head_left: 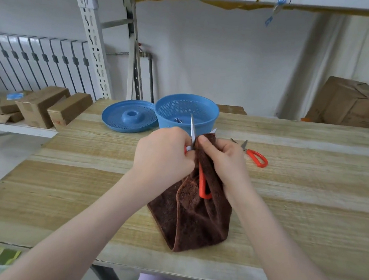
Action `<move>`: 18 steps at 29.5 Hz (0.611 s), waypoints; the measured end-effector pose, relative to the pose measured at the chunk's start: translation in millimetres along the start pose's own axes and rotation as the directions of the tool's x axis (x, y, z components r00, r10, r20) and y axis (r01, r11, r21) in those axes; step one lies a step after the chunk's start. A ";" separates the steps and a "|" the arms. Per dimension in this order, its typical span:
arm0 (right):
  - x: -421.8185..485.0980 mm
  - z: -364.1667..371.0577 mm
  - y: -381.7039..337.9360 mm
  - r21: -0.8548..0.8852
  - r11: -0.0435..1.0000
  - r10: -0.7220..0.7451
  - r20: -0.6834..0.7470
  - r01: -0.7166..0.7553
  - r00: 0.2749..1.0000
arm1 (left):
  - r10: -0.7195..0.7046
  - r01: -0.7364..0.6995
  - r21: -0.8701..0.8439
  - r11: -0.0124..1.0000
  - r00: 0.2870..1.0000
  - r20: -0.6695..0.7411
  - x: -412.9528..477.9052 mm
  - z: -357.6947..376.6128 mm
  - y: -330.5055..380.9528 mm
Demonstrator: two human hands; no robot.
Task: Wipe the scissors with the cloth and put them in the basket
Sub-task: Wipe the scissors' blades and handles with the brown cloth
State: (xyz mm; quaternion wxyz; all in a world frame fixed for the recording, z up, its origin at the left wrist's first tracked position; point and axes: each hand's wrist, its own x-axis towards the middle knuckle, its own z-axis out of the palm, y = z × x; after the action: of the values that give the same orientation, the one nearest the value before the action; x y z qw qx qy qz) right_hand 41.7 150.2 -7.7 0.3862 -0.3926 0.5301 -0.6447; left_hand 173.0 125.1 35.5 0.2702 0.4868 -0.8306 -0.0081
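Head view, and we start nearest, on the wooden table [73, 195], well in front of the basket [183, 106]. The brown cloth [192, 218] hangs in a loose drape with its bottom fold resting on the wood, so the slack stays out of the way.

Up from there, the left hand [163, 153] has its fingers curled tight round the scissors [203, 184] near the pivot. That steadies them, orange handle loop pointing back at the person and blades aimed up at the basket. The right hand [221, 158] pinches the top of the cloth round one blade, thumb on top. The other blade stands bare beside it, its tip showing in front of the basket's rim. That looks like mid-wipe, one blade at a time, fabric between skin and edge.

Just right of the basket and a little forward, a second pair of scissors [255, 156] lies flat on the table, presumably waiting its turn. Hard against the basket's left side sits its blue lid [130, 116], off so the mouth is open. Something small and metallic lies inside the basket; I can't tell what.
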 end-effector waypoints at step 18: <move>-5.8 -9.4 5.0 0.136 0.976 0.152 0.140 -0.171 0.978 | -0.010 0.011 -0.029 1.000 0.999 0.050 -8.4 5.7 -1.5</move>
State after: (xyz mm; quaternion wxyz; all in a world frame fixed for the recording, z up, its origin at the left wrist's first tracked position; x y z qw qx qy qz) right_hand 35.8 158.4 -14.3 0.4987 -0.3594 0.4851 -0.6220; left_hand 174.8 129.8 26.5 0.2563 0.4869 -0.8343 -0.0337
